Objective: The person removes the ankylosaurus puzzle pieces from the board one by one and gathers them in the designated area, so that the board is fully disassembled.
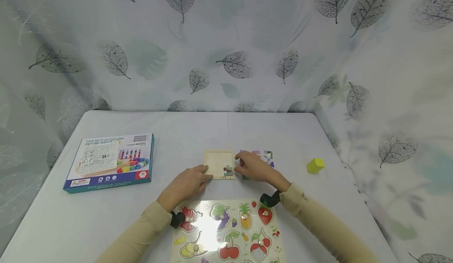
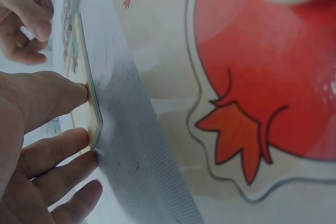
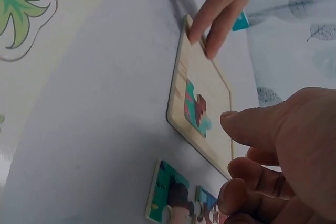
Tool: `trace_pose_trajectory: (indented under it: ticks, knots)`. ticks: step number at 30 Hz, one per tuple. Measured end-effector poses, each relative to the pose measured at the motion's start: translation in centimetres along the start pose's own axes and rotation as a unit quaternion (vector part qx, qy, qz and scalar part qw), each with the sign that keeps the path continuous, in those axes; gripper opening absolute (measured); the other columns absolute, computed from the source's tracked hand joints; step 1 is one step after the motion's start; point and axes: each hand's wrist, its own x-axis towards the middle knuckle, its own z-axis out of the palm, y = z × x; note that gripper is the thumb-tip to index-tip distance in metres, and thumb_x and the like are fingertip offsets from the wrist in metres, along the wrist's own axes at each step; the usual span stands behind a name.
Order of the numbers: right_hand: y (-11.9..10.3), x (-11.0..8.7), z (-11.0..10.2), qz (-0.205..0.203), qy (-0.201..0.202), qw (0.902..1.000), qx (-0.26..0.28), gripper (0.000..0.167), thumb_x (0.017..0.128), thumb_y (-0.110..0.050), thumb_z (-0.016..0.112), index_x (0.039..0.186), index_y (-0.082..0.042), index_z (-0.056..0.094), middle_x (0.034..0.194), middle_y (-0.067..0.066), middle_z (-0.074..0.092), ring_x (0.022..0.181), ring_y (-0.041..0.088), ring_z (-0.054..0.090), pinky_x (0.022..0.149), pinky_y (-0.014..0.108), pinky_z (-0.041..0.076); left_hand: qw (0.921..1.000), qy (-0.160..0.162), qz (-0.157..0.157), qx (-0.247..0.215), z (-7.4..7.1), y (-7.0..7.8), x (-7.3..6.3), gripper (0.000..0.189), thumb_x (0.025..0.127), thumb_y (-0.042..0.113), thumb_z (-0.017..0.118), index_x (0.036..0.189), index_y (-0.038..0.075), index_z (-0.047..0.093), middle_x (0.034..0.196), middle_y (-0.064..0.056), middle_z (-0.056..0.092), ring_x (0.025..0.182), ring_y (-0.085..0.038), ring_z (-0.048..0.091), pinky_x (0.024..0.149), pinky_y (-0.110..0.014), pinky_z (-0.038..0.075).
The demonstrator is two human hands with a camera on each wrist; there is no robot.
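Observation:
A small wooden puzzle tray (image 1: 216,161) lies mid-table, with joined jigsaw pieces (image 1: 227,171) in its near right corner. My left hand (image 1: 187,181) rests on the tray's near left corner, thumb and fingertips touching its border and inside. My right hand (image 1: 255,166) hovers at the tray's right side with loosely bent fingers. Nothing shows between its thumb and fingers in the right wrist view. Loose jigsaw pieces (image 1: 269,159) lie to the right of the tray, partly hidden under that hand; one loose piece (image 3: 167,190) has a green background.
A fruit knob-puzzle board (image 1: 212,237) lies in front, below both wrists. To the left is a boxed bead set (image 1: 109,160). A yellow block (image 1: 315,165) stands to the right. Leaf-patterned cloth (image 1: 226,39) hangs behind the table.

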Motion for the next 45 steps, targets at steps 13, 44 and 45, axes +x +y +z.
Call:
trace_pose_trajectory:
  ticks: [13,44,45]
  knots:
    - [-1.1,1.3,2.3,-0.014,-0.046,0.9986,-0.023,0.038,0.091,-0.027,0.072,0.12,-0.004,0.064,0.095,0.005,0.056,0.079,0.012,0.047,0.067,0.024,0.041,1.0,0.001,0.004,0.001,-0.1,0.0,0.1,0.027,0.095,0.011,0.064,0.12,0.012,0.075,0.136,-0.021,0.063,0.125,-0.039,0.062,0.103,-0.049,0.053]
    - [2.1,-1.5,-2.7,0.003,0.013,0.9953,0.096,0.017,0.101,-0.02,0.06,0.108,-0.005,0.063,0.089,0.005,0.067,0.068,0.01,0.05,0.061,0.023,0.043,0.9998,-0.003,-0.012,-0.013,0.0,0.0,0.0,0.027,0.096,0.012,0.063,0.12,0.011,0.075,0.139,-0.02,0.061,0.129,-0.039,0.06,0.107,-0.05,0.051]
    - [2.4,-1.9,-3.0,0.009,0.015,0.9955,0.094,0.016,0.101,-0.021,0.06,0.107,-0.006,0.063,0.087,0.005,0.066,0.069,0.01,0.05,0.061,0.023,0.043,0.9998,-0.004,-0.015,-0.015,0.0,0.0,0.0,0.027,0.096,0.012,0.063,0.12,0.011,0.074,0.139,-0.02,0.061,0.129,-0.039,0.06,0.107,-0.05,0.05]
